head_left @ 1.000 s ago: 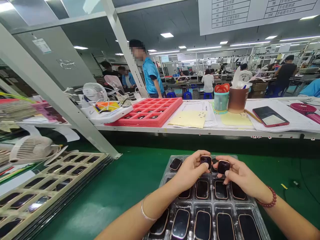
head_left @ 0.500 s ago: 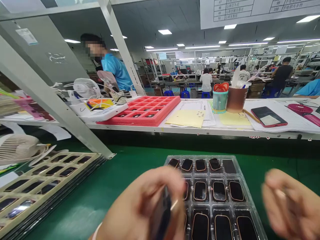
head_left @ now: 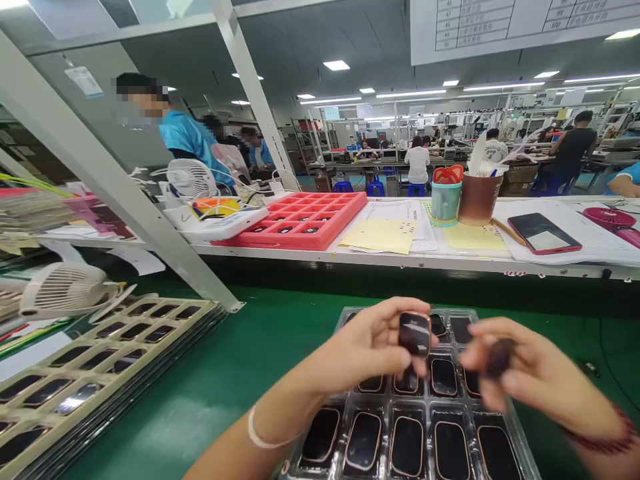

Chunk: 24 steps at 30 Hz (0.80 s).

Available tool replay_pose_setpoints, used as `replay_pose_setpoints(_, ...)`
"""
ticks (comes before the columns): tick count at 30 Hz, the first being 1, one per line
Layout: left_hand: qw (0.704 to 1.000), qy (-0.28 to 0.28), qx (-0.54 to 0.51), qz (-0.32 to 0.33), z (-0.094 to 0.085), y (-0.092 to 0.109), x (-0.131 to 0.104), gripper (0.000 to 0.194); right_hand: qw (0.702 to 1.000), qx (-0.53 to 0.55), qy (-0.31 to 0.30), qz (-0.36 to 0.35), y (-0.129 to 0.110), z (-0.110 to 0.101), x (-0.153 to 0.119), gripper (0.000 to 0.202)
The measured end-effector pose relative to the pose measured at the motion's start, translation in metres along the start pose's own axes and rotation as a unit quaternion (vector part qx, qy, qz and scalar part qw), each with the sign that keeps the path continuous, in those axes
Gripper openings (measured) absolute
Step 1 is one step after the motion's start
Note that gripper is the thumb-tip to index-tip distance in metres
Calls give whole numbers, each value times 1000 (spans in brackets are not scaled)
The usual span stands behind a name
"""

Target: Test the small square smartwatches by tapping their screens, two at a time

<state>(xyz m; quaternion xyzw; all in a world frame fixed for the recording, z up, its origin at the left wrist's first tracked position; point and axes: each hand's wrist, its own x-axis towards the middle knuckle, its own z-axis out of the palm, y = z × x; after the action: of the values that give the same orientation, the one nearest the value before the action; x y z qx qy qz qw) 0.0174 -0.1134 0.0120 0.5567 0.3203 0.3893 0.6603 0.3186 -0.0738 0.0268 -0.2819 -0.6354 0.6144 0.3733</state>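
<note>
Above the clear plastic tray (head_left: 387,410), my left hand (head_left: 373,347) holds a watch face (head_left: 415,334) by its edges, its dark glossy side showing. My right hand (head_left: 530,373), blurred, is to the right of it over the tray's right edge, its fingers closed round a small dark object (head_left: 499,358) too smeared to identify. The two hands are apart. Rows of black watch faces with gold-coloured rims lie in the tray's pockets, such as one (head_left: 407,445) near the front. Both hands partly cover the back rows.
Stacked beige trays (head_left: 107,353) of dark watch faces lie at left beside a white fan (head_left: 65,290). A slanted metal post (head_left: 165,233) meets the green table (head_left: 200,400). The shelf behind bears a red tray (head_left: 320,237), cups and a phone (head_left: 544,233). People are beyond.
My left hand has moved up and right, turning the watch face into view. My right hand has come left over the tray's edge. The view has shifted slightly, and the blue-shirted person appears further left.
</note>
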Motion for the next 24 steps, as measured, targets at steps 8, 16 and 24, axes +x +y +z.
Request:
replay_pose_setpoints(8, 989, 73, 128, -25, 12, 14, 117, 26, 998, -41, 53, 1, 39, -2, 56, 24)
replay_pose_setpoints(16, 989, 69, 128, -4, 8, 0, 113, 26, 998, -46, 36, 1, 37, -3, 52, 31)
replay_pose_setpoints(24, 991, 70, 118, 4, 11, 2, 112, 30, 999, -43, 26, -2, 38, -2, 52, 32)
